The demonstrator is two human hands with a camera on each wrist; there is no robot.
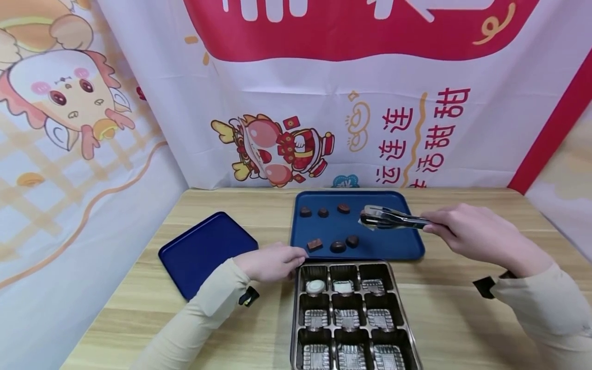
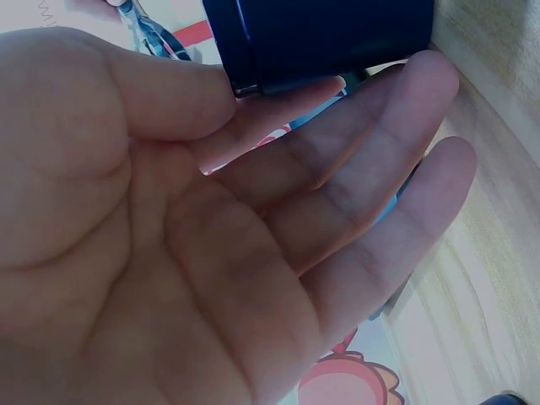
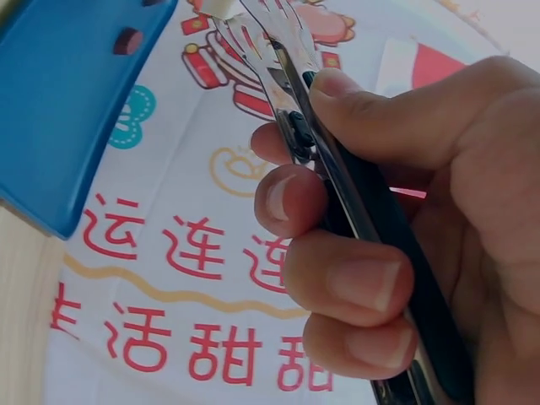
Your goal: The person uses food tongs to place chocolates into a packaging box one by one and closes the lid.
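My right hand point(image 1: 481, 234) grips metal tongs point(image 1: 395, 218) with dark handles, fingers wrapped round them in the right wrist view. The tongs' tips are over the blue tray point(image 1: 393, 249), with a pale piece point(image 3: 218, 7) at them, partly cut off by the right wrist view's edge. Several brown chocolates point(image 1: 338, 246) lie on that tray. My left hand point(image 1: 273, 262) pinches the upper left corner of a dark box point(image 2: 321, 42) between thumb and index finger. Its divided insert point(image 1: 330, 295) holds a round white chocolate point(image 1: 316, 287) and a whitish square piece point(image 1: 343, 287) in the top row.
A smaller dark blue tray point(image 1: 208, 252) lies on the wooden table point(image 1: 259, 329) to the left. The box's far edge is right at the blue tray's front edge. A printed cloth point(image 1: 277, 77) hangs behind the table and along its sides.
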